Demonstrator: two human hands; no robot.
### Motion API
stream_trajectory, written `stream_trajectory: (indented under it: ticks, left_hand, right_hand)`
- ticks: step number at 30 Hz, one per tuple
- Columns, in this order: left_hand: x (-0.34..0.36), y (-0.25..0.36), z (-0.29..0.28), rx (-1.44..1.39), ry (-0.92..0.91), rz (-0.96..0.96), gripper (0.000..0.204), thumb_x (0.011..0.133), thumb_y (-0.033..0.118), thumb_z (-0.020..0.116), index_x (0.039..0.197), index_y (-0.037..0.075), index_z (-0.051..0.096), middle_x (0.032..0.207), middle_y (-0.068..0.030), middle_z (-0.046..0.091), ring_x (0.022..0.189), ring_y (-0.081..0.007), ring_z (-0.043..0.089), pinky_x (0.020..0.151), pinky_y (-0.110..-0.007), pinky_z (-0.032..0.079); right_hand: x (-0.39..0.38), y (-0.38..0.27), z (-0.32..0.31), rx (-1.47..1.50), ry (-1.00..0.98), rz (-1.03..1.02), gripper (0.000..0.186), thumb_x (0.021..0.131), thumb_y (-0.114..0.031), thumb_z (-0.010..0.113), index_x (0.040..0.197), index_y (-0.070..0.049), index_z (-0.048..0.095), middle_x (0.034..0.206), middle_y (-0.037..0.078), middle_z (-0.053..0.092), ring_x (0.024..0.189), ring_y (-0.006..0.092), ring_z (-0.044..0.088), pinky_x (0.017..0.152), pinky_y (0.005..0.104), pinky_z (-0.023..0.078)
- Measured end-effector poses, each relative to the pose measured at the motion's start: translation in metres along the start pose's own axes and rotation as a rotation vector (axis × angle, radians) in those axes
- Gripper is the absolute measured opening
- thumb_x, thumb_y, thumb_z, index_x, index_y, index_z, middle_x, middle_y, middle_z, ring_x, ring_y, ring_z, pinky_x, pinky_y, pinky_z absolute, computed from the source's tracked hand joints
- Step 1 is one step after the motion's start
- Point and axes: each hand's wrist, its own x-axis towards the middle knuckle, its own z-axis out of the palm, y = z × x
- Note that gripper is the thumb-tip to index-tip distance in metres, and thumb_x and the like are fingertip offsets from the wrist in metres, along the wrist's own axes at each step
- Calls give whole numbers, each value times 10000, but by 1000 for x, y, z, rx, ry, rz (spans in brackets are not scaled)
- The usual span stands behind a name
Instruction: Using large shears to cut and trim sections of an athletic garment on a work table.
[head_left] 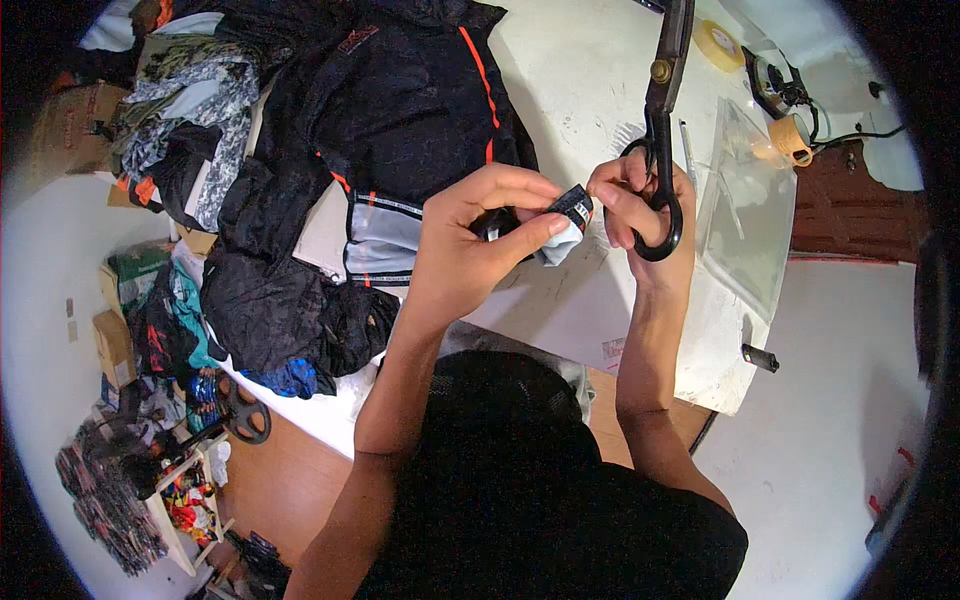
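Observation:
My left hand (468, 240) pinches a small piece of pale grey fabric with a dark printed band (573, 208) between thumb and fingers, above the white table. Large black-handled scissors (661, 112) hang in my right hand (640, 215), whose fingers pass through and around the handle loops. Their blades point away from me, past the upper edge of view. The right fingertips come close to the fabric's end; whether they touch it I cannot tell. Just left of my left hand lies a black jacket (400, 110) with orange piping and a pale, dark-edged panel (385, 240).
Piled garments (190, 110) cover the far left of the white table (560, 90). Toward the right are a yellow tape roll (719, 46), a clear plastic sheet (745, 210), a tan cup-shaped roll (790, 140) and a black object (760, 358) at the edge. Below left stands a crate (185, 515).

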Motion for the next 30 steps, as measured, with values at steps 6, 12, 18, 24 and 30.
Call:
stream_trajectory:
  ticks: [6,12,18,24,30]
  left_hand:
    - [0,1,-1,6,28,-24,122,736,-12,679,858,-9,669,899,-46,629,757,-77,557,685,-212,437]
    - [0,2,1,0,11,-17,131,737,-13,677,868,-5,669,879,-38,636,754,-75,557,681,-206,435]
    - [0,2,3,-14,10,-54,143,750,-8,673,892,-14,658,873,-36,651,744,-58,553,673,-197,433]
    - [1,3,3,11,11,-63,173,750,-6,674,922,-8,651,826,-26,665,715,-43,547,657,-185,427]
    - [2,1,2,26,15,-45,164,749,2,675,913,-7,657,818,-25,667,713,-39,545,652,-183,423]
  right_hand:
    - [-1,2,-2,-56,28,-16,277,667,-13,701,709,-79,435,769,174,643,413,51,456,369,173,361]
    - [-3,-1,1,-110,-4,-57,270,653,13,673,707,-82,426,773,176,629,383,50,409,347,181,333]
    - [-3,2,-1,-134,-7,-82,293,644,14,688,708,-82,419,754,163,625,390,50,407,344,176,322]
    - [-5,1,-3,-102,14,-87,294,649,21,681,726,-81,416,745,151,620,394,46,401,340,177,315]
    - [-4,-3,-8,-135,35,-101,296,658,29,678,726,-85,414,761,153,624,403,48,411,350,175,327]
